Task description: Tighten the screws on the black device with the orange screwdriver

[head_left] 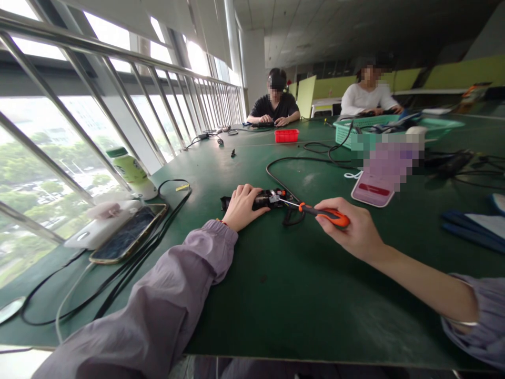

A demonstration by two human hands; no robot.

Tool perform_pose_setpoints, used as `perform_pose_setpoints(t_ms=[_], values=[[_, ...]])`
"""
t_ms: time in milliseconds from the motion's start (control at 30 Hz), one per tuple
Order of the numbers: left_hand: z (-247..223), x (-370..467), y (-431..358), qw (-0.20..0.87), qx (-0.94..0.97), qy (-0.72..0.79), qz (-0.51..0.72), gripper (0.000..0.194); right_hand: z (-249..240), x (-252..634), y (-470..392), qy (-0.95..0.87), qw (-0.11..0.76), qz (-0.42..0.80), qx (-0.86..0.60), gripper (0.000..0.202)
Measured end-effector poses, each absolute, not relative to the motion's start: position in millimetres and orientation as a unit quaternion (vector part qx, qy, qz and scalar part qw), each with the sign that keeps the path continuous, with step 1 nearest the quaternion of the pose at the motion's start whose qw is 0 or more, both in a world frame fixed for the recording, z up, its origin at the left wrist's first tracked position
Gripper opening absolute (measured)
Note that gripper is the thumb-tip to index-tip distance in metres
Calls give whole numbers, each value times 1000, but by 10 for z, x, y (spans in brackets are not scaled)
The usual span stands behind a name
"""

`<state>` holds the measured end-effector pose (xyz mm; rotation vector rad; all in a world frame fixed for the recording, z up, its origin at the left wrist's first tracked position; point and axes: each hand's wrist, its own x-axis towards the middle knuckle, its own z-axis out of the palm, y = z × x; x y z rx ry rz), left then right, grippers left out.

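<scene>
On the green table lies a long black device (261, 199) with bare metal and small orange parts at its right end. My left hand (243, 206) is wrapped over the device's middle and presses it to the tabletop. An orange and black screwdriver (322, 212) is held in my right hand (353, 231), its thin shaft pointing left. The tip reaches the metal end of the device; whether it sits in a screw is too small to tell. A black cable (272, 167) curves behind the device, and a black loop (292, 217) lies beside its right end.
At left are a phone (130, 234), a white power bank (92, 231), a green-capped bottle (132, 172) and black straps. Farther off stand a red basket (286, 136) and a green basket (343, 136). A pink-purple phone (374, 184) lies right. Two people sit across the table.
</scene>
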<state>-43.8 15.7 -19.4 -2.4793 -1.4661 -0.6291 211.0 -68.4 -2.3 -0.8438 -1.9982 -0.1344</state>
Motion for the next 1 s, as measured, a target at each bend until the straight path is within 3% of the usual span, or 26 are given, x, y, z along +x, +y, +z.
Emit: perform_pose_setpoints(t_ms=[1000], values=[[-153, -386, 71, 154, -831, -498, -196, 53, -68, 2130, -693, -812, 440, 32, -382, 14]])
